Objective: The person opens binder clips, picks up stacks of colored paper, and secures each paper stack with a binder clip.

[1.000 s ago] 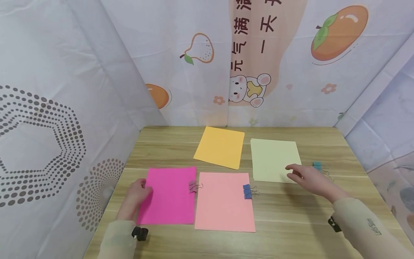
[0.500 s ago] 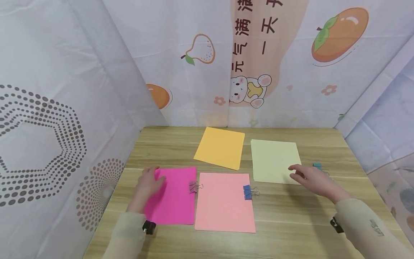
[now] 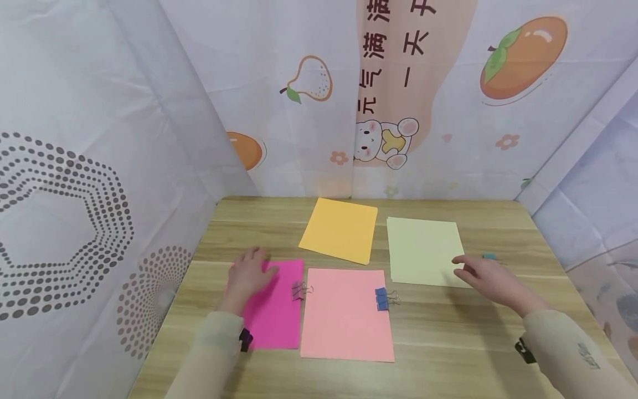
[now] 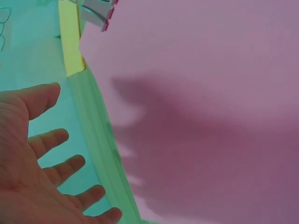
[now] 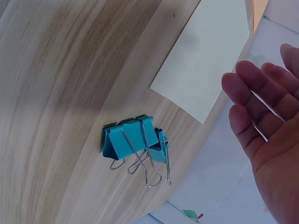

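Note:
My left hand (image 3: 249,276) hovers over the magenta paper (image 3: 276,316), fingers spread and holding nothing; its shadow falls on the sheet in the left wrist view. A pinkish-grey binder clip (image 3: 298,291) grips that paper's right edge. Beside it lies salmon-pink paper (image 3: 346,318) with a blue binder clip (image 3: 381,299) on its right edge. Above the near right corner of the pale yellow-green paper (image 3: 423,249), my right hand (image 3: 490,281) floats with loosely bent fingers and nothing in them. Teal binder clips (image 5: 133,140) lie loose on the table nearby, mostly hidden behind that hand in the head view.
Orange-yellow paper (image 3: 340,230) lies askew at the back middle of the wooden table (image 3: 428,354). Printed curtains (image 3: 299,144) stand along the table's back and both sides. Each wrist carries a small black device.
My left hand has moved from the magenta paper's left edge rightward and away from me, over the sheet, its fingers opening out. The right hand has shifted slightly to the right. The papers stay put.

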`<state>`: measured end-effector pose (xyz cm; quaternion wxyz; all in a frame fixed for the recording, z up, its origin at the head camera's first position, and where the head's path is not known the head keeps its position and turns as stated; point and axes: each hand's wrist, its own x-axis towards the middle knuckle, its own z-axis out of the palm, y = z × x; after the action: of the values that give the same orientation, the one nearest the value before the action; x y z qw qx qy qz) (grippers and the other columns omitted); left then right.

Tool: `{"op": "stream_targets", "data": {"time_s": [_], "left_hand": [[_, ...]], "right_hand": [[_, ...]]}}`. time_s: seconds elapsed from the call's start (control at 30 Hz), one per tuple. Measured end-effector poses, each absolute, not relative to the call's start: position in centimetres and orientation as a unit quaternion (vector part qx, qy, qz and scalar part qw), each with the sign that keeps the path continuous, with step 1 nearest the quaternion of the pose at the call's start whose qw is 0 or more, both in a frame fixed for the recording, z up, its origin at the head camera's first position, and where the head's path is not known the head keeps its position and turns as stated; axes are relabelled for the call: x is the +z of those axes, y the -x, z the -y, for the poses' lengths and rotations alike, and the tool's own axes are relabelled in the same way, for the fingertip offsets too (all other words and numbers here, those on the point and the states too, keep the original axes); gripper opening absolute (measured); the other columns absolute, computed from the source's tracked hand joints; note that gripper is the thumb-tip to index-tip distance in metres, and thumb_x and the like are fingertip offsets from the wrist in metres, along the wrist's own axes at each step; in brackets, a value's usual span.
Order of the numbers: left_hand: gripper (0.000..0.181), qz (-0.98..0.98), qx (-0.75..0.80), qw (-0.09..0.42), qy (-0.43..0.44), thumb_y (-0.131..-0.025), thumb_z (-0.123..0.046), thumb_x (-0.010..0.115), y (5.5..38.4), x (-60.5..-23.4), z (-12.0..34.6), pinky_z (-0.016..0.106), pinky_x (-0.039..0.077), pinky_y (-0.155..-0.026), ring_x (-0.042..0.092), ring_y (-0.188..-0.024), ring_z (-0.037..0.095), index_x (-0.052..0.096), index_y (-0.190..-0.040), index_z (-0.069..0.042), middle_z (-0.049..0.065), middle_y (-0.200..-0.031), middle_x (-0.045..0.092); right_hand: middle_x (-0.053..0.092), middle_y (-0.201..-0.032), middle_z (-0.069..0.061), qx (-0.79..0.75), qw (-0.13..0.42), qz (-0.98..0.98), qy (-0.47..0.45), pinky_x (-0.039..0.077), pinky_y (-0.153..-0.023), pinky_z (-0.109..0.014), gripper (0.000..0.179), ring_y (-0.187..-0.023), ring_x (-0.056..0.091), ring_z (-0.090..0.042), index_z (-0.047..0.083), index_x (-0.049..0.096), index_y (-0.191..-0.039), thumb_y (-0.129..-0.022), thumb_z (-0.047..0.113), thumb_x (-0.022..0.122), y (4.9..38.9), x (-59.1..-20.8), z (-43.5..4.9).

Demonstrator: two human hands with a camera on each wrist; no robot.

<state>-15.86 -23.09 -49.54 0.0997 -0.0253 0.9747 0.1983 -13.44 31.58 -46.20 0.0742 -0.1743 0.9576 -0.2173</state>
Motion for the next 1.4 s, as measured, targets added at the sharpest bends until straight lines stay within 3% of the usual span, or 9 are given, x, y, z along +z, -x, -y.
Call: {"op": "stream_targets", "data": {"time_s": [0.3,0.63,0.9,1.2,1.4], "left_hand": [[0.066,-0.981,0.172,0.089,-0.002,-0.099,-0.045,0.063,16.4,-50.3,22.0,0.077,0.016,-0.113,0.021,-0.147,0.057,0.042,-0.155,-0.017,0.022,-0.163,0.027],[0.066,-0.981,0.157,0.112,0.005,-0.099,-0.048,0.061,16.5,-51.8,22.1,0.078,0.011,-0.113,0.014,-0.149,0.056,0.042,-0.156,-0.02,0.02,-0.165,0.026],[0.068,-0.983,0.143,0.117,0.008,-0.097,-0.045,0.067,16.0,-51.9,21.9,0.077,0.018,-0.111,0.022,-0.146,0.055,0.044,-0.154,-0.016,0.021,-0.162,0.03],[0.068,-0.983,0.142,0.119,0.008,-0.097,-0.043,0.068,16.0,-51.8,21.8,0.078,0.022,-0.109,0.023,-0.146,0.055,0.044,-0.154,-0.015,0.022,-0.162,0.029],[0.069,-0.983,0.144,0.116,0.012,-0.096,-0.043,0.069,16.0,-51.7,21.7,0.078,0.022,-0.109,0.023,-0.146,0.055,0.044,-0.154,-0.015,0.021,-0.162,0.029]], "right_hand": [[0.062,-0.076,0.005,-0.217,0.068,-0.959,0.17,0.047,-0.065,-0.031,0.034,-0.061,0.049,-0.002,-0.007,0.062,-0.126,-0.102,0.017,0.063,13.4,-46.5,-32.4],[0.067,-0.081,0.005,-0.199,0.041,-0.964,0.17,0.051,-0.07,-0.039,0.035,-0.07,0.055,-0.004,-0.007,0.064,-0.125,-0.099,0.016,0.066,13.3,-46.8,-33.5],[0.062,-0.08,0.006,-0.194,0.039,-0.967,0.16,0.05,-0.067,-0.038,0.034,-0.069,0.053,-0.005,-0.005,0.064,-0.125,-0.099,0.016,0.067,13.3,-47.0,-34.2],[0.07,-0.089,-0.008,-0.188,0.025,-0.97,0.154,0.054,-0.075,-0.051,0.034,-0.081,0.065,-0.024,-0.01,0.065,-0.122,-0.096,0.013,0.069,13.6,-47.3,-35.1],[0.068,-0.091,-0.009,-0.189,0.03,-0.971,0.14,0.054,-0.075,-0.052,0.036,-0.085,0.065,-0.03,-0.012,0.063,-0.12,-0.096,0.014,0.069,13.6,-47.5,-35.8]]}}
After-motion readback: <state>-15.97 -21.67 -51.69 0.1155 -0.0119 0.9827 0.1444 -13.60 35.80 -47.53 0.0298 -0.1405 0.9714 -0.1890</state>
